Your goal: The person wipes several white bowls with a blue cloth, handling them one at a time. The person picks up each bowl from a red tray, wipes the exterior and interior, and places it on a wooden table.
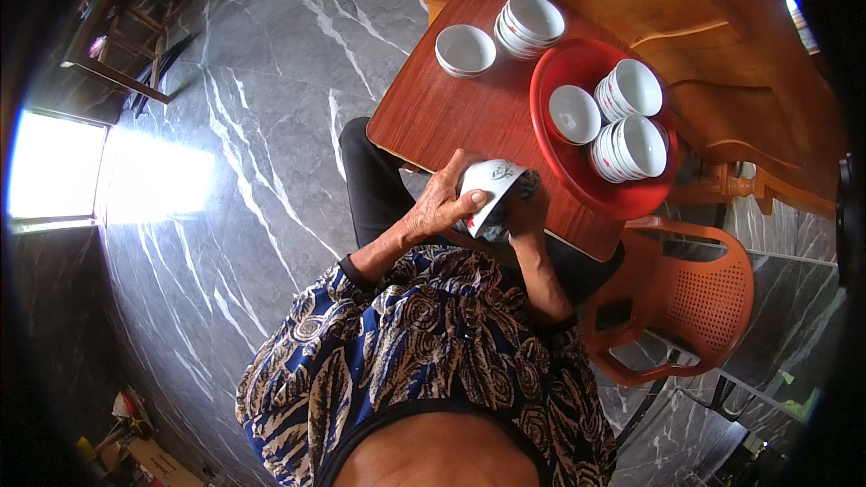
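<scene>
My left hand (440, 199) grips a white porcelain bowl (497, 176) from its outer side, thumb across the wall. The bowl is tipped on its side above my lap, at the near edge of a reddish-brown wooden table (433, 125). Green and red decoration shows on its outside. My right hand (531, 213), partly in shadow, holds a dark patterned cloth (528, 182) at the bowl's mouth. Most of the cloth and the bowl's inside are hidden.
A red plastic basin (540, 125) on the table's right holds a bowl (574, 115) and two tilted stacks (629, 147). A tall stack (531, 27) and a low one (465, 49) stand farther back. An orange plastic chair (710, 304) is at right, beside a carved wooden bench (676, 27).
</scene>
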